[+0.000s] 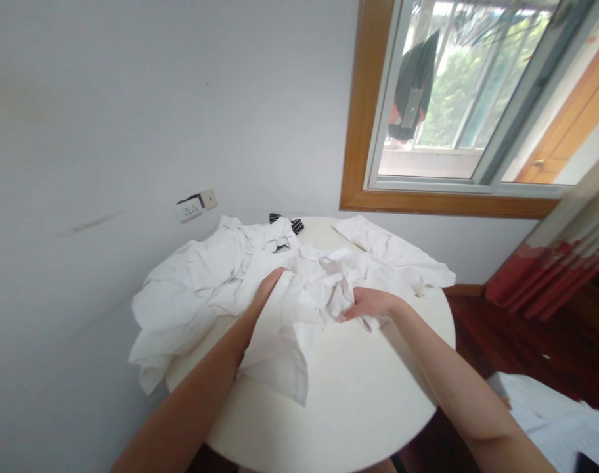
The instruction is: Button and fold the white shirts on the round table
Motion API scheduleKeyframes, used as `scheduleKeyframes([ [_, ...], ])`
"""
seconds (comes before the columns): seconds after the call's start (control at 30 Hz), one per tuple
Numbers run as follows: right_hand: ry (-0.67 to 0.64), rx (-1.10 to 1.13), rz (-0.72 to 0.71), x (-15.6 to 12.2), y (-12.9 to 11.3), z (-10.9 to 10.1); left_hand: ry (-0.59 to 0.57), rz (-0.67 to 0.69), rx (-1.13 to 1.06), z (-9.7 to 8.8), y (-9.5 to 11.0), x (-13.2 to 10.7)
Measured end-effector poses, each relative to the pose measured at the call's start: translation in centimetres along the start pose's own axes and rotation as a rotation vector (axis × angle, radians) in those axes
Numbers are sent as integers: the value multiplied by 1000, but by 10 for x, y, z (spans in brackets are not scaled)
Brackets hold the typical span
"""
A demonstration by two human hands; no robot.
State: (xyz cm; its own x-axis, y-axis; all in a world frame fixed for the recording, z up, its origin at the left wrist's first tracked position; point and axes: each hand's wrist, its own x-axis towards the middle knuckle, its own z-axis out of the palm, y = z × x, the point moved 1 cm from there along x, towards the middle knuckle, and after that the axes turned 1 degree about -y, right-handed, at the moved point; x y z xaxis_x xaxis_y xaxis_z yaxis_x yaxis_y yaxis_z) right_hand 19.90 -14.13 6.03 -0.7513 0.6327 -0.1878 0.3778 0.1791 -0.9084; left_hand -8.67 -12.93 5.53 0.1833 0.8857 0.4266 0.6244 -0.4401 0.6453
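A crumpled white garment, perhaps a shirt, lies across the middle of the round table, with one loose flap spread toward me. My left hand is at the garment's left side, its fingers mostly hidden in the cloth. On the other side, my right hand is closed around a bunched part of the same garment, thumb and fingertips pressed into the folds.
Heaped white cloth covers the table's left side and hangs over its edge. Another white cloth lies at the back right. A black striped fabric piece sits by the wall. The cream table has a rounded front edge.
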Motion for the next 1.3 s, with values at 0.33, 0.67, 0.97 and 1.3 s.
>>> scheduleKeyframes([
  [0.33, 565, 237, -150, -3, -7, -13, 25, -117, -81, -8, 13, -3],
  [0.67, 920, 488, -165, -36, -15, -50, 166, 120, 89, -10, -7, -7],
  [0.97, 401, 229, -84, -51, -9, -18, 25, 89, 142, 18, 10, -20],
  [1.3, 596, -307, -16, -88, 8, 31, 116, -25, -28, 12, 38, -20],
])
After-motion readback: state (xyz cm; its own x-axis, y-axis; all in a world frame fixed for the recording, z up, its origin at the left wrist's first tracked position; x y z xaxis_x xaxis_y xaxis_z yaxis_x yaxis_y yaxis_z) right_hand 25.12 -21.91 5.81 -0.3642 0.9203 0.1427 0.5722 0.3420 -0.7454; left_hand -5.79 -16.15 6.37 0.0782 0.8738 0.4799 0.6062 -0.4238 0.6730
